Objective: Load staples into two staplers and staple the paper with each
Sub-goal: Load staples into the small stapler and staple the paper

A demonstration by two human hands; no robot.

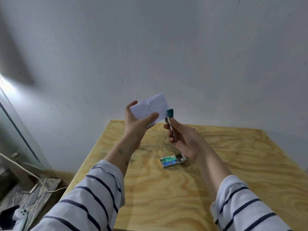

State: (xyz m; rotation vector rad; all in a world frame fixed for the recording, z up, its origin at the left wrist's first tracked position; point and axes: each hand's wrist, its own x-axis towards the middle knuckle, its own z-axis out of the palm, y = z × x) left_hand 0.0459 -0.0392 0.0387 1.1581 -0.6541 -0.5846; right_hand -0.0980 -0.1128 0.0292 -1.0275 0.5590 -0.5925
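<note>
My left hand [135, 124] holds a folded white paper [150, 108] up above the table, thumb across its front and fingers behind it. My right hand [185, 139] grips a small green stapler [170, 121], held upright with its green head at the paper's right edge. The stapler's metal body runs down through my fingers. A staple box [172, 161], green and blue with its tray slid partly out, lies on the wooden table [166, 189] below my right hand. I see only this one stapler.
The plywood table fills the lower right; its left edge drops to the floor, where a white cable [30, 174] and a white game controller [20, 215] lie. A grey wall stands behind the table.
</note>
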